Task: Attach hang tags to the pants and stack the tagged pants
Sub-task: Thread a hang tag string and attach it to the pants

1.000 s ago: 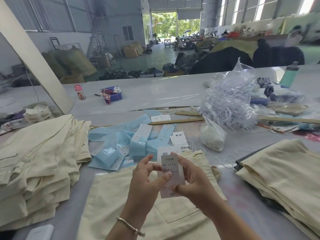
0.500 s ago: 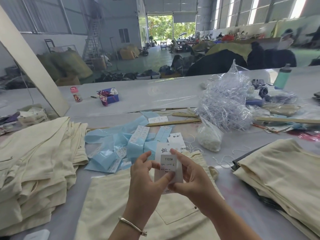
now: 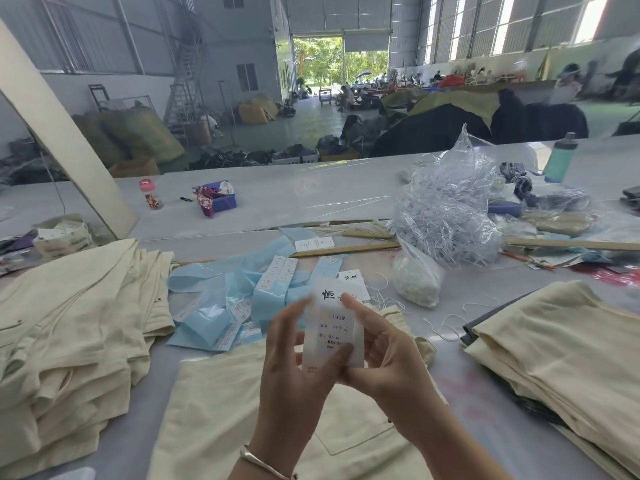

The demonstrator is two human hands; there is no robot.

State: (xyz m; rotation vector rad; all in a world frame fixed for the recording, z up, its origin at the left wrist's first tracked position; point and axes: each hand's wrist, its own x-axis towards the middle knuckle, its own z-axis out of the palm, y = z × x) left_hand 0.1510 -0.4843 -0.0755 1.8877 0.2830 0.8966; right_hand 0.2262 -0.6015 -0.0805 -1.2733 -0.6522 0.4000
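Pants [image 3: 242, 410]: matt cream woven cloth. Tag [image 3: 334, 327]: white paper, slight sheen. Bench [image 3: 277, 192]: smooth, glossy. Ruler [image 3: 346, 250]: wood.

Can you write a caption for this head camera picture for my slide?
Both hands, left hand and right hand, hold a white hang tag above cream pants.

A single head-worn view is given, aimed forward and down over the desk [image 3: 485, 403]. Both hands are seen close, low in the centre: the left hand [image 3: 294, 362], the right hand [image 3: 384, 355]. Beyond them a hall is taken in.
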